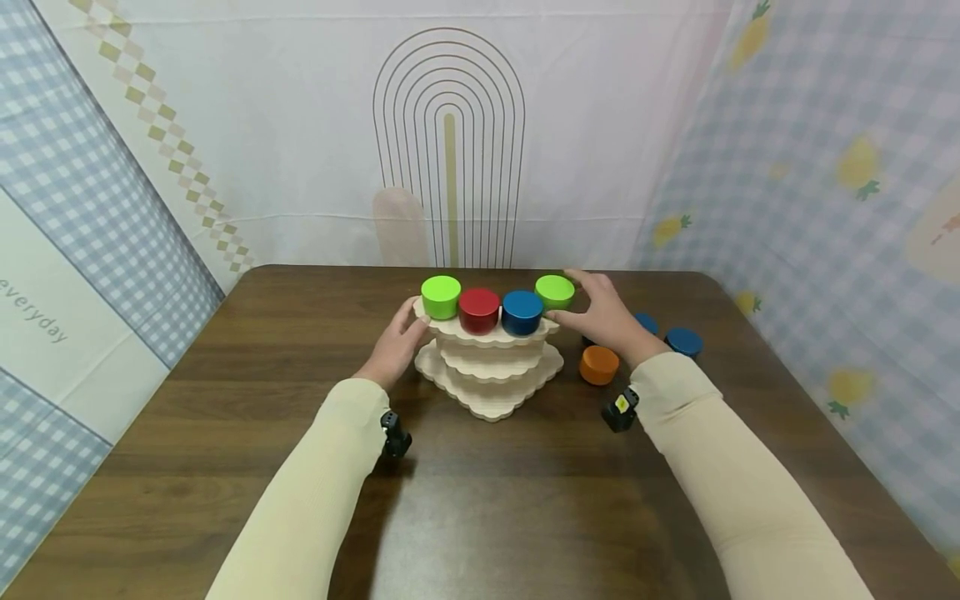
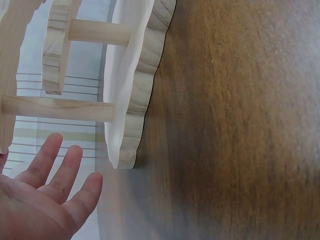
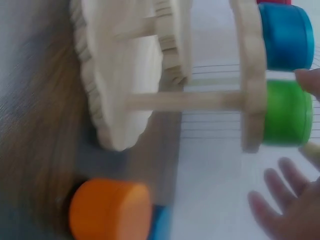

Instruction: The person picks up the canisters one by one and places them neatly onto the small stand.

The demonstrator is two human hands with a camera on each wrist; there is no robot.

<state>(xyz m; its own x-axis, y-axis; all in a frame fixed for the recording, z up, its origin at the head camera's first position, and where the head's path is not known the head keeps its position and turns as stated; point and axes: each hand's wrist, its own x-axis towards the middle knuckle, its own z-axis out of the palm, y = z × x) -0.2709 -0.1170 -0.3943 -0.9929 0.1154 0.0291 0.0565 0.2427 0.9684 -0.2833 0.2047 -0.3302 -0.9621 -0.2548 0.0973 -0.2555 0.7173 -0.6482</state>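
Observation:
A tiered wooden stand [image 1: 491, 364] with scalloped edges stands on the table. Along its top tier sit a green round tin [image 1: 441, 297], a red tin [image 1: 478, 311], a blue tin [image 1: 522, 312] and, at the right end, a second green tin [image 1: 554, 290]. My left hand [image 1: 393, 346] grips the left end of the top tier between thumb and finger; its other fingers [image 2: 80, 200] spread loosely below. My right hand [image 1: 603, 315] holds the right-end green tin [image 3: 286, 112] between thumb and forefinger, the remaining fingers apart from it. That tin touches the tier.
On the table right of the stand are an orange tin [image 1: 598, 365] and blue tins [image 1: 683, 342], one partly hidden behind my right hand. Patterned cloth [image 1: 300, 125] hangs behind the table and along both sides. A small black camera is strapped at each wrist.

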